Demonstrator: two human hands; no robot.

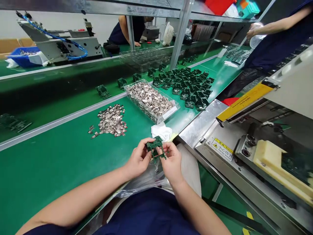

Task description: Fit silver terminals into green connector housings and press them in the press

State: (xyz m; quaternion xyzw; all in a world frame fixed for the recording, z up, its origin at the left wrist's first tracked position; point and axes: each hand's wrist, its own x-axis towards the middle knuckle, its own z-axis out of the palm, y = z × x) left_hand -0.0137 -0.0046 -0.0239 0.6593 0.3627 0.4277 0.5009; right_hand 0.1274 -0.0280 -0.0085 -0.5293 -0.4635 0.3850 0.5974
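Observation:
Between my two hands, above the front edge of the green table, is a dark green plastic frame (156, 145) with open gaps in it. My left hand (140, 158) pinches its left side between thumb and fingers. On the other side, my right hand (172, 160) grips it, with the thumb at the frame's middle. Just behind the frame lies a crumpled white cloth (161, 131). Farther back stands a clear tray (168, 114) full of small silvery metal pieces. A loose heap of similar metal pieces (112, 120) lies on the table to the left.
Many similar green frames (188, 85) are piled behind the tray. A machine (220, 143) with a yellow bar (244, 102) and a warning label stands at my right. One person (276, 36) stands at the far right; another (127, 31) is behind the shelf post (182, 32).

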